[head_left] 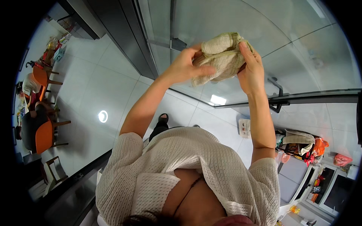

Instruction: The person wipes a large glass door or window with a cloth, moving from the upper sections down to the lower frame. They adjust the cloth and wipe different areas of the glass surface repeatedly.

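A pale beige-green woven cloth (220,62), bunched and partly folded over, is held up between my two hands. My left hand (191,66) grips its left side, the thumb lying across the front and the other fingers behind. On the other side, my right hand (251,65) pinches the upper right edge, thumb on top. Beyond the cloth stands a glass door panel (226,17) with a dark frame along its bottom. A metal door handle (278,86) sits to the right of my right wrist.
Dark door frames (121,31) rise at the left. Two people sit on orange chairs (43,137) at far left. Bags and packages (299,138) are piled on a counter at right. A white box-like object (244,127) is near my right forearm. Light tiles (93,79) cover the floor.
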Demonstrator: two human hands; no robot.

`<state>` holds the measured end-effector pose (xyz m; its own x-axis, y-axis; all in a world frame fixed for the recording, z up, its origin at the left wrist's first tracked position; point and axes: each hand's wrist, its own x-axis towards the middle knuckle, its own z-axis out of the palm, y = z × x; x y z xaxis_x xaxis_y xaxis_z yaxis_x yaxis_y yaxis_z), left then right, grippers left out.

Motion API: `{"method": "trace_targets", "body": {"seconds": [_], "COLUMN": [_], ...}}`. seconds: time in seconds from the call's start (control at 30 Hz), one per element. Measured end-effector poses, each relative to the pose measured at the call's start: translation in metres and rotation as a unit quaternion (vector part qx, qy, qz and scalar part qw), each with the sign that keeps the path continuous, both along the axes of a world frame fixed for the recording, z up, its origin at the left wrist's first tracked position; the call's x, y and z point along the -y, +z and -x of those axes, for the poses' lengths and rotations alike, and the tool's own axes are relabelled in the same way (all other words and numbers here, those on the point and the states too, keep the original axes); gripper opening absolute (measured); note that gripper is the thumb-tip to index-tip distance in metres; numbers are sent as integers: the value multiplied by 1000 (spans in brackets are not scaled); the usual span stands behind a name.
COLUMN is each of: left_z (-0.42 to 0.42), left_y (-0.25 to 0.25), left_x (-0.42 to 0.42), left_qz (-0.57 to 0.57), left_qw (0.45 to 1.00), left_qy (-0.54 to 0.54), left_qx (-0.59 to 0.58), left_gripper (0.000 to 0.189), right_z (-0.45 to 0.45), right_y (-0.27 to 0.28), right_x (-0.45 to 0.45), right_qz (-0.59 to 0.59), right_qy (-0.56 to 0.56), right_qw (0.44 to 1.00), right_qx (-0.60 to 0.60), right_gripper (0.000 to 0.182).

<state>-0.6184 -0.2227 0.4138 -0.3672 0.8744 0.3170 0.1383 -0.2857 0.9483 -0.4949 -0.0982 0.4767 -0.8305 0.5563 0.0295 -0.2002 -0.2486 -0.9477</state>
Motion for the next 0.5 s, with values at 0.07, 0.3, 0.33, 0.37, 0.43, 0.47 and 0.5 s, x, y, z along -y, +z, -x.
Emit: {"method": "trace_targets", "body": {"seconds": [0.07, 0.3, 0.33, 0.37, 0.43, 0.47, 0.5], "left_z": [7, 5, 4, 3, 1, -3, -7], "left_y": [-5, -19, -22, -24, -27, -26, -22], "left_x": [-3, 2, 2, 2, 3, 4, 4], "left_qz": [6, -2, -11, -7, 0, 0, 0], "left_qw": [999, 998, 997, 998, 999, 999, 999], "left_qy": [-4, 53, 65, 59, 50, 45, 39], "left_qx": [37, 34, 26, 14, -10, 6, 21], "left_gripper": [42, 18, 17, 18, 21, 27, 33], "right_z": [-2, -17, -20, -22, -24, -25, -26], "right_y": [-6, -27, -30, -33, -36, -37, -38], "right_x": [-2, -13, -15, -17, -17, -16, -14], "right_qz": [1, -15, -5, 4, 13, 14, 15], "right_qy": [-11, -43, -45, -47, -64, -80, -96], "right_qw": [1000, 999, 999, 999, 997, 996, 995], "right_qx": [-7, 11, -1, -13, -28, -32, -35], "right_gripper": [25, 25, 25, 24, 24, 23, 23]}}
